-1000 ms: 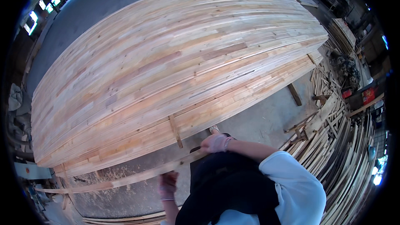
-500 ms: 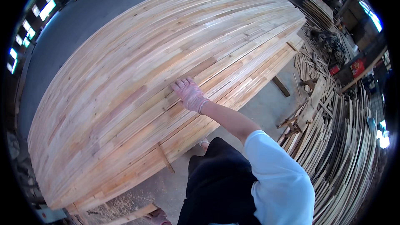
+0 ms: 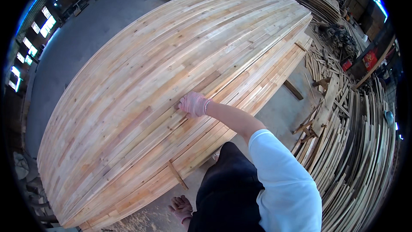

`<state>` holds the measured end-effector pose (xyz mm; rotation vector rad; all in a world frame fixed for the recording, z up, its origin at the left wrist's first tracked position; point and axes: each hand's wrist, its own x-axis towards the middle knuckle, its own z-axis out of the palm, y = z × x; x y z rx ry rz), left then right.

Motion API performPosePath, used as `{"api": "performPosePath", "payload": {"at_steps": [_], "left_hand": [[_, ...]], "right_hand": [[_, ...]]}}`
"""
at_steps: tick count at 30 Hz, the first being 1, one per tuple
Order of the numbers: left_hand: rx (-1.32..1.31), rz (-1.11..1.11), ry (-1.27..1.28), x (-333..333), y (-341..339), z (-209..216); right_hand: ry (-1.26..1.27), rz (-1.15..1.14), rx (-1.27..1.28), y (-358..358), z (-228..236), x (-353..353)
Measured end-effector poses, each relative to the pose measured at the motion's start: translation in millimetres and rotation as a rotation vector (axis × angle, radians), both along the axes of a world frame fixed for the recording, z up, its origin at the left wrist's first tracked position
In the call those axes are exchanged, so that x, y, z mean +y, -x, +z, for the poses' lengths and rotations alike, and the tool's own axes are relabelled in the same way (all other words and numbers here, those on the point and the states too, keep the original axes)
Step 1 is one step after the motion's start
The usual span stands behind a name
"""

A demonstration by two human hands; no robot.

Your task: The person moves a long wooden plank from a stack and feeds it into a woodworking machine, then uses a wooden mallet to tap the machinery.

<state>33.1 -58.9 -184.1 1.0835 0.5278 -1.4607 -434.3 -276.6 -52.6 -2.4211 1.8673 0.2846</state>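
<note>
Right hand (image 3: 194, 104), in a pinkish work glove, sat at frame centre on the near slope of the big stack of wooden planks (image 3: 171, 73). Fingers curled tight, knuckles up, gripping the edge of 1 plank (image 3: 214, 87) in the upper layers; fingertips hidden, so exact hold can't be told. Right forearm ran from the white sleeve (image 3: 279, 176) at lower right up to the stack.

Left hand (image 3: 181, 207), also gloved, hung low at bottom centre, beside the dark trousers (image 3: 227, 193), fingers loosely spread, holding nothing, not touching the stack. Just above it a short wooden spacer stick (image 3: 177, 175) poked out from the stack's lower edge.

Stack filled most of the frame, from lower left to upper right, resting on grey concrete floor (image 3: 98, 21). Loose pile of thin wood strips (image 3: 356, 146) lay along the right edge, well apart from both hands. A crosspiece (image 3: 293, 89) lay on the floor between stack and strips.
</note>
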Motion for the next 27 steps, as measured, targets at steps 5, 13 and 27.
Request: {"api": "performPosePath", "payload": {"at_steps": [5, 13, 27], "left_hand": [[-0.04, 0.023, 0.002, -8, -30, -13], [0.023, -0.009, 0.072, 30, -27, 9], [0.314, -0.148, 0.418, 26, 4, 32]], "right_hand": [[-0.188, -0.16, -0.218, -3, 38, -11], [-0.236, -0.119, -0.375, -22, 48, 53], [-0.363, -0.296, -0.622, -148, 5, 304]]}}
